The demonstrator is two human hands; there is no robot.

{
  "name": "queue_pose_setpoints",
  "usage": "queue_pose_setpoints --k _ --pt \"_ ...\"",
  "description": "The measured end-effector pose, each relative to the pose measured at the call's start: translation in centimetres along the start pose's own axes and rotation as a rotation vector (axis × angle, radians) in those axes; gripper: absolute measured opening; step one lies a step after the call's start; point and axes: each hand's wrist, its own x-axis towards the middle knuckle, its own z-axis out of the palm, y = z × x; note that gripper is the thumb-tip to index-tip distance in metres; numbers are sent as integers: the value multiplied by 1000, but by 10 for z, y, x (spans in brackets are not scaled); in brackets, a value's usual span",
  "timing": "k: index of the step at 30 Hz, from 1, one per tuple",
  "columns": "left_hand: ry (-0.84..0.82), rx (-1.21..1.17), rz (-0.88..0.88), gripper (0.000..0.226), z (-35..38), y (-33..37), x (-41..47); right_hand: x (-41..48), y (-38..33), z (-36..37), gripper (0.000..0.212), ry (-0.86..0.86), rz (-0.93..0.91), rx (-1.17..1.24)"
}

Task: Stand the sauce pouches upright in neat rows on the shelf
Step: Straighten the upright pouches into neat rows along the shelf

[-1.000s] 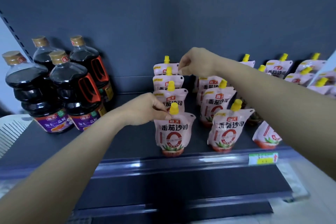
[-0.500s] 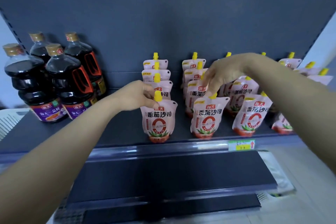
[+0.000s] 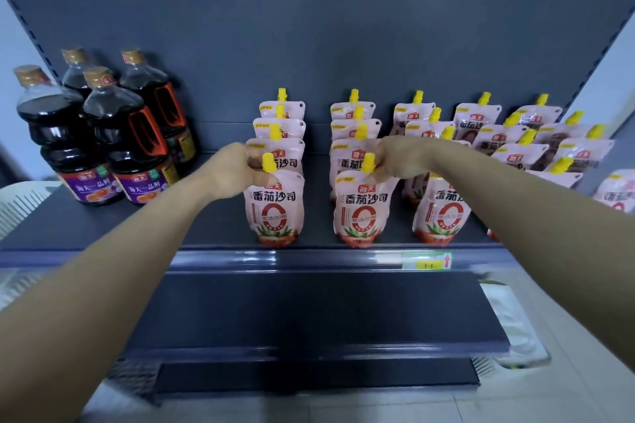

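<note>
Pink tomato-sauce pouches with yellow spouts stand in several front-to-back rows on the dark shelf (image 3: 213,227). My left hand (image 3: 237,166) pinches the top of the front pouch of the leftmost row (image 3: 275,206), just beside its spout. My right hand (image 3: 398,156) grips the top of the front pouch of the second row (image 3: 360,211) at its spout. Both pouches stand upright near the shelf's front edge. My right forearm hides part of the third row's front pouch (image 3: 441,213) and the rows behind it.
Several dark soy-sauce bottles (image 3: 99,134) stand at the shelf's left end, with bare shelf between them and the pouches. A green price tag (image 3: 426,260) sits on the front rail. A lower shelf (image 3: 309,312) juts out below. A white basket (image 3: 17,203) shows at far left.
My right hand came forward from the back pouches to the second row's front pouch. My left hand stays on the first row's front pouch. The camera view shifted right, showing more rows.
</note>
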Motion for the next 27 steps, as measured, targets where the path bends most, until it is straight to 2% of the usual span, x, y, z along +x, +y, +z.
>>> queue_pose_setpoints --k 3,5,7,9,10,13,15,17,19,20,23,27 --pt "42 -18 -3 25 -4 5 -8 1 2 -1 24 -19 -17 -11" --pt "118 24 -13 25 -5 11 -11 -3 7 -10 11 -71 -5 -15" --pt "261 46 20 29 -4 21 -11 -9 12 -26 24 -102 11 64" --pt "374 47 110 22 3 37 -11 -12 18 -41 28 -2 29 69" --pt "371 47 151 21 9 47 -9 -9 20 -45 26 83 34 31" --pt "159 70 200 29 34 70 -1 3 19 -43 32 247 57 -105" --pt "14 141 196 35 53 76 7 14 19 -33 42 250 62 -85" --pt "-73 221 192 36 67 76 16 23 21 -25 40 221 39 -97" --pt "-114 289 195 26 72 75 23 34 25 -19 18 210 14 -105" --pt "-126 327 206 19 74 75 26 38 27 -18 17 221 11 -96" --pt "-137 368 233 12 74 73 31 47 32 -17 38 253 23 -66" --pt "-150 347 235 15 74 73 36 50 34 -18 30 226 9 -64"
